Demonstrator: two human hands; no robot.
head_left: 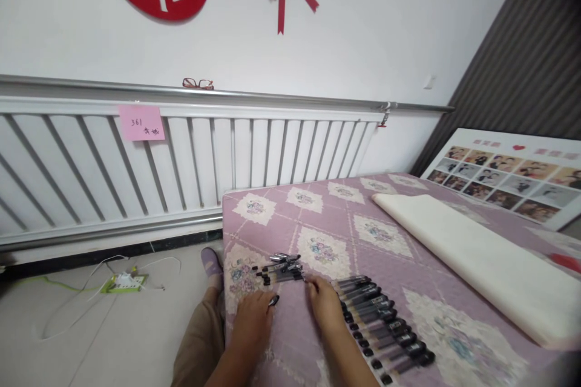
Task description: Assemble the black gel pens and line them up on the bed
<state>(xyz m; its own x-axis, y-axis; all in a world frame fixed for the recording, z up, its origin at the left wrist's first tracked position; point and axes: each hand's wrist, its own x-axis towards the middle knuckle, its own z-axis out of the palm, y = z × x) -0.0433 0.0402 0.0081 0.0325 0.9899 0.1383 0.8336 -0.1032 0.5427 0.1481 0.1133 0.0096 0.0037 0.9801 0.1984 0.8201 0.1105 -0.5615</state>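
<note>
My left hand (254, 318) is closed around a pen (273, 300), whose dark end sticks out past the fingers above the purple mattress (297, 308). To its right, my right hand (325, 303) has its fingers pressed together at the edge of a small loose pile of black-capped pens (282, 268). What those fingertips pinch, if anything, is too small to make out. Beside my right wrist lies a long row of pens (385, 326), clear-barrelled with black caps, set side by side. My right forearm hides part of that row's near side.
A rolled cream sheet (472, 260) lies across the mattress at right, before a photo board (503, 178). A white radiator (258, 151) with a pink note (141, 123) runs along the wall; glasses (198, 83) rest above it. A power strip (126, 282) with cables sits on the floor.
</note>
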